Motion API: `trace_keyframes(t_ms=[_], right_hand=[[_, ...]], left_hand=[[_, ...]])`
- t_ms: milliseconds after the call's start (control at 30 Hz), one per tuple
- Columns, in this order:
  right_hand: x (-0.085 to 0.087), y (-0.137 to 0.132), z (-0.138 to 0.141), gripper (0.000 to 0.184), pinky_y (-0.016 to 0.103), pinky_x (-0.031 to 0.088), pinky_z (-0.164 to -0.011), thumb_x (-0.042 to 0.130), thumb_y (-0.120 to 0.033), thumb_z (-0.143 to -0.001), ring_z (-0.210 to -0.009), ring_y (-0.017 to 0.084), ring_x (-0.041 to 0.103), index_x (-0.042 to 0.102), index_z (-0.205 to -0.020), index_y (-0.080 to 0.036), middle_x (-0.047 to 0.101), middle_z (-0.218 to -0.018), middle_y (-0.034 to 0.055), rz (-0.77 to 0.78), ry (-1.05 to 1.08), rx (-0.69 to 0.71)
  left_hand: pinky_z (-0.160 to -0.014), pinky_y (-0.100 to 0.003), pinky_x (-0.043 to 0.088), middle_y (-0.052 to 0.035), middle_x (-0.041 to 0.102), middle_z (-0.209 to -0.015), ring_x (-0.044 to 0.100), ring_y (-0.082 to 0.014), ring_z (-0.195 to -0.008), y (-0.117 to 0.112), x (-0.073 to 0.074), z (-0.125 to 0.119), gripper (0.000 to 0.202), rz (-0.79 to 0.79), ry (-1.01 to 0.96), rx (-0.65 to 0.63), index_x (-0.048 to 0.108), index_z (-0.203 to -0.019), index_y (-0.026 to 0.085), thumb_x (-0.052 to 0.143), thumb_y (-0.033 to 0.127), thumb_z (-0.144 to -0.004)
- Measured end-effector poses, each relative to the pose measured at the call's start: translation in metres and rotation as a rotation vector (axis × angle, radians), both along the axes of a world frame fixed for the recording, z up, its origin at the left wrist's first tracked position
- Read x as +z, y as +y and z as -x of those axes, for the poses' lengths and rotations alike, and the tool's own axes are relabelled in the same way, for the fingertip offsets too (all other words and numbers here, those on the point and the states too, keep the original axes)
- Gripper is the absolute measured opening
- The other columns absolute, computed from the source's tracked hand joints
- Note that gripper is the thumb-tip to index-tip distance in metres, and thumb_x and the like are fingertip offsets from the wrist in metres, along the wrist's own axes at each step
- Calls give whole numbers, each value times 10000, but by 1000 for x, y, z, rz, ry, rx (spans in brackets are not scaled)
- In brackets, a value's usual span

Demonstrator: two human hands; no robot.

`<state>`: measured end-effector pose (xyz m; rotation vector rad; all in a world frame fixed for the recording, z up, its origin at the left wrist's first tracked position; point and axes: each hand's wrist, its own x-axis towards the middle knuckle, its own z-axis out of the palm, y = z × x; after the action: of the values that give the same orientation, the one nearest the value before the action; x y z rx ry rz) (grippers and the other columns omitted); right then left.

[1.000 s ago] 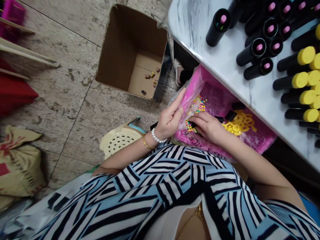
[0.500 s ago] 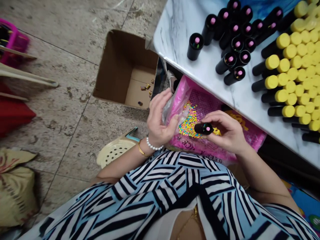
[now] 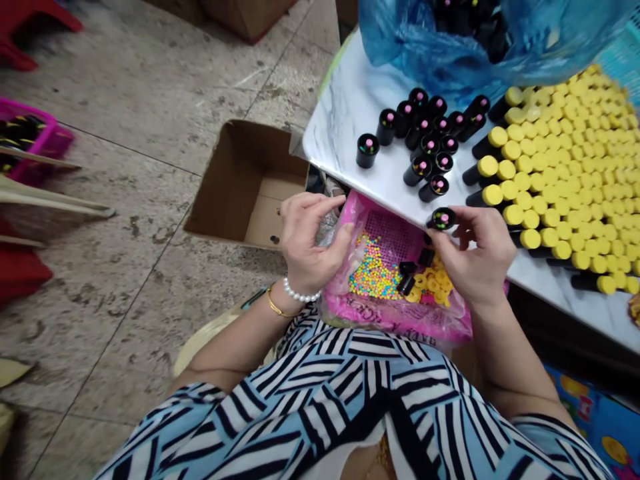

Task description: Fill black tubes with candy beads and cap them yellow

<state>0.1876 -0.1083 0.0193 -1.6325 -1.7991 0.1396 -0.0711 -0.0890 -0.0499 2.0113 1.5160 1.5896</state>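
Note:
My right hand (image 3: 477, 250) grips a short black tube (image 3: 442, 219) with a pink-dotted end, close to the edge of the white marble table (image 3: 340, 113). My left hand (image 3: 307, 240) curls against a clear plastic bag (image 3: 333, 233) at the edge of a pink mesh tray (image 3: 393, 233) in my lap. On the tray lies a heap of tiny multicoloured beads (image 3: 373, 270), beside yellow rings (image 3: 430, 283) and several small black pieces (image 3: 407, 277). Black tubes with pink ends (image 3: 420, 167) and many yellow-capped tubes (image 3: 565, 193) stand or lie on the table.
A blue plastic bag (image 3: 430, 40) holding dark items sits at the table's far end. An open cardboard box (image 3: 245, 187) stands on the stone floor left of my hands. A pink basket (image 3: 35, 137) sits farther left.
The view has swung, showing more of the table and the blue bag. My right hand has lifted the black tube from over the beads toward the table edge.

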Motion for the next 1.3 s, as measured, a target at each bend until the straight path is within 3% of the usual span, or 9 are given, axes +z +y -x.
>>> trace_keyframes(t_ms=[100, 200, 467, 567, 733, 833, 967, 1100, 1300], right_hand=[[-9, 17, -3, 310, 369, 571, -662, 746, -336, -846, -613, 165, 596, 679, -1128, -226, 674, -812, 0, 18, -25, -76], [-18, 30, -2, 424, 346, 551, -612, 753, -347, -824, -557, 166, 602, 626, -1211, -231, 647, -699, -49, 35, -1, -90], [-20, 37, 5, 719, 343, 576, -626, 693, -365, -889, -586, 177, 634, 371, -1519, -234, 694, -766, -35, -39, 25, -89], [-22, 10, -2, 678, 342, 574, -611, 631, -346, -957, -628, 179, 646, 333, -1562, -267, 738, -927, 20, -25, 2, -18], [-37, -31, -29, 329, 374, 580, -783, 635, -248, -970, -868, 224, 699, 662, -1293, -302, 763, -1042, 51, 92, -314, 427], [-54, -32, -33, 255, 383, 556, -778, 623, -254, -974, -920, 255, 679, 703, -1216, -250, 756, -1032, 81, 287, -476, 490], [-72, -17, -22, 329, 406, 563, -825, 631, -188, -937, -1014, 300, 668, 673, -1263, -182, 723, -1130, 147, 500, -558, 521], [-70, -11, -19, 502, 433, 560, -983, 600, -194, -962, -1181, 296, 640, 536, -1460, -200, 655, -1341, 144, 475, -356, 563], [-64, -29, -32, 367, 447, 564, -901, 509, -161, -1006, -1055, 297, 623, 651, -1345, -168, 708, -1268, 163, 543, -569, 819]], left_hand=[[-995, -500, 510, -45, 685, -977, 625, -258, -1004, 26, 5, -5, 476, -10, 51, 7, 599, -1332, 257, 711, 440, -907], [-1077, -530, 457, -63, 721, -1053, 622, -286, -1087, 50, 5, -10, 625, 17, 50, -14, 527, -1424, 252, 738, 484, -884], [-1208, -563, 338, -62, 742, -1136, 583, -325, -1267, 91, 10, -26, 628, 161, 43, -190, 566, -1360, 248, 648, 671, -903], [-1205, -563, 346, -69, 731, -1188, 568, -328, -1295, 82, 9, -27, 672, 232, 32, -250, 526, -1416, 260, 631, 687, -908], [-1178, -555, 382, -50, 703, -1184, 576, -292, -1250, 33, -5, -13, 502, 229, 38, -229, 570, -1368, 305, 617, 595, -960], [-1138, -575, 412, -75, 650, -1229, 572, -309, -1230, -2, -21, -7, 452, 214, 92, -179, 654, -1258, 274, 704, 557, -909], [-1190, -587, 377, -132, 450, -1500, 441, -369, -1419, -33, -45, -6, 583, 359, 96, -191, 618, -1358, 268, 742, 552, -864], [-1203, -546, 394, -143, 453, -1508, 450, -340, -1421, -41, -54, -5, 576, 420, 58, -227, 590, -1404, 264, 706, 519, -901], [-1106, -452, 507, -104, 664, -1293, 614, -268, -1215, -39, -49, -3, 483, 453, 54, -302, 620, -1364, 213, 650, 456, -948]])
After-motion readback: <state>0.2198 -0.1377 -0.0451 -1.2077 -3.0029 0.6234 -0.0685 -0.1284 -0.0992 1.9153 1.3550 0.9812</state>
